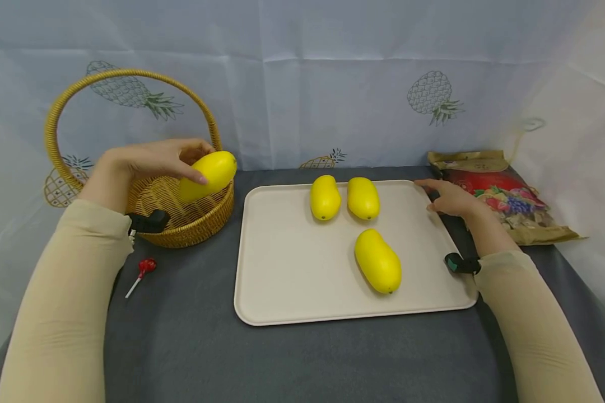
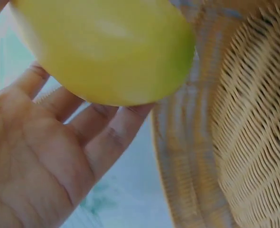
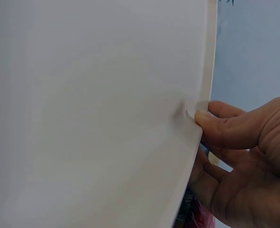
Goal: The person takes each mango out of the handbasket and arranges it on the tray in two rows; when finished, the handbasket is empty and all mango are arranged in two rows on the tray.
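My left hand (image 1: 163,159) grips a smooth yellow oblong fruit, mango-like in shape (image 1: 214,173), between thumb and fingers above the wicker basket (image 1: 206,228). In the left wrist view the fruit (image 2: 111,52) shows a greenish end beside the woven basket wall (image 2: 254,123). At the tray's far right corner, my right hand (image 1: 448,197) pinches the rim of the beige tray (image 1: 287,263). The right wrist view shows the thumb on top of the rim, with fingers beneath. Three similar fruits lie on the tray: two at the back (image 1: 325,197) and one nearer the front (image 1: 378,262).
A tall arched handle (image 1: 52,129) rises from the basket. On the dark tablecloth (image 1: 302,358) a red lollipop (image 1: 143,270) lies in front of the basket. A printed fruit bag (image 1: 504,196) lies right of the tray, against the white sheet wall.
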Action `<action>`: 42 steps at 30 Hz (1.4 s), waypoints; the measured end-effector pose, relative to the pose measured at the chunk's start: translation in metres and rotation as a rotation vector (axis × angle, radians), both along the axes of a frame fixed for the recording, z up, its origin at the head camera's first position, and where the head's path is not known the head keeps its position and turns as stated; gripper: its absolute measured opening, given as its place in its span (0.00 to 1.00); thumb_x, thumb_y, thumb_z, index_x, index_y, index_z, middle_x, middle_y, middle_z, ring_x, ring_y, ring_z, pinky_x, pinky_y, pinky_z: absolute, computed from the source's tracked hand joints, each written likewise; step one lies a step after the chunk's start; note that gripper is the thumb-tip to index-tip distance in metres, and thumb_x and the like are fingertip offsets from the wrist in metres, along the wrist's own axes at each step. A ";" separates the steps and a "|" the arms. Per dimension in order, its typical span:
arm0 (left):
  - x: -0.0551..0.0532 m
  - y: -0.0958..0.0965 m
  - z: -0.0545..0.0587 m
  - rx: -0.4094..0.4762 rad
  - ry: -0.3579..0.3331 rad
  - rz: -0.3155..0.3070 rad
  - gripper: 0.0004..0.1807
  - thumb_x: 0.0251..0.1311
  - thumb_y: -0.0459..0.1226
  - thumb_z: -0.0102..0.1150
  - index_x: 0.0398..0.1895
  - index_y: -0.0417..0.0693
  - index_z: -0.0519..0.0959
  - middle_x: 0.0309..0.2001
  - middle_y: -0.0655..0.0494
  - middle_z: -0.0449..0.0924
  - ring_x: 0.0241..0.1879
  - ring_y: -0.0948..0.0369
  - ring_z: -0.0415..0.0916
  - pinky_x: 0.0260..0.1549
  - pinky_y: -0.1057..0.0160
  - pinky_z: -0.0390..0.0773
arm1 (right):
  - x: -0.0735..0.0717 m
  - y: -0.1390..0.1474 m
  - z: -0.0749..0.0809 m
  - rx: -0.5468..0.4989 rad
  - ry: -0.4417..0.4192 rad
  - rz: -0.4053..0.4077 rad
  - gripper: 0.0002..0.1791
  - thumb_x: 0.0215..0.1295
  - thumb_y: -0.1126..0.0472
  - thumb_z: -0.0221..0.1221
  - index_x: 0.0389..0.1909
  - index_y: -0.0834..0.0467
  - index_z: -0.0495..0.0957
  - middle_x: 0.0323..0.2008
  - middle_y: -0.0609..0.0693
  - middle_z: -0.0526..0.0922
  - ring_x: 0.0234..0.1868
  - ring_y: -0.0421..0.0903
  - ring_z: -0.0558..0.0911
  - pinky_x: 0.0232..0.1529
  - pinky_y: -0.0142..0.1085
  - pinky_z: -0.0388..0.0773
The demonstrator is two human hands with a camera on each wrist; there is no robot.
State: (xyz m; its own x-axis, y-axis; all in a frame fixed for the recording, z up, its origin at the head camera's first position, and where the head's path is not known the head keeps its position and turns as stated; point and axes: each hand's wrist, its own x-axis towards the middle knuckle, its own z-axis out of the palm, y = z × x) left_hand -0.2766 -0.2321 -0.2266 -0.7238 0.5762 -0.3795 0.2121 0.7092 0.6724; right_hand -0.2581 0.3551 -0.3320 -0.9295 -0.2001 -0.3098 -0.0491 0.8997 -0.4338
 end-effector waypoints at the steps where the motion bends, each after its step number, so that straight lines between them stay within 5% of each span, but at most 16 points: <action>1: 0.000 0.006 0.001 0.008 0.006 -0.017 0.32 0.65 0.43 0.61 0.68 0.49 0.60 0.72 0.47 0.62 0.70 0.47 0.62 0.62 0.44 0.72 | 0.000 0.001 0.000 -0.005 0.001 0.000 0.40 0.62 0.72 0.54 0.76 0.61 0.54 0.68 0.75 0.60 0.56 0.67 0.67 0.45 0.50 0.82; 9: 0.007 0.056 0.002 0.061 -0.008 -0.088 0.32 0.59 0.42 0.66 0.65 0.53 0.65 0.64 0.48 0.70 0.62 0.50 0.69 0.60 0.51 0.73 | 0.001 0.005 -0.003 -0.038 0.022 0.007 0.40 0.60 0.73 0.53 0.75 0.61 0.55 0.67 0.75 0.60 0.50 0.65 0.67 0.32 0.35 0.74; 18: 0.016 0.105 -0.007 0.087 0.013 -0.236 0.36 0.52 0.41 0.71 0.65 0.57 0.67 0.62 0.51 0.71 0.60 0.54 0.70 0.61 0.52 0.72 | 0.002 0.001 0.001 -0.005 0.017 0.006 0.40 0.62 0.73 0.54 0.75 0.63 0.54 0.68 0.75 0.59 0.58 0.68 0.67 0.53 0.59 0.79; 33: 0.035 0.172 -0.033 0.028 0.071 -0.484 0.35 0.50 0.40 0.72 0.63 0.56 0.69 0.65 0.53 0.70 0.66 0.57 0.66 0.65 0.55 0.71 | 0.003 0.000 0.001 -0.014 0.000 -0.007 0.40 0.62 0.73 0.55 0.76 0.62 0.53 0.68 0.75 0.59 0.57 0.68 0.67 0.51 0.57 0.80; 42: 0.044 0.199 -0.049 0.021 0.061 -0.602 0.30 0.48 0.37 0.72 0.57 0.56 0.72 0.56 0.58 0.73 0.55 0.60 0.68 0.58 0.61 0.70 | 0.004 0.000 0.001 -0.023 0.001 -0.006 0.40 0.62 0.74 0.55 0.76 0.63 0.53 0.68 0.76 0.59 0.58 0.69 0.66 0.54 0.60 0.79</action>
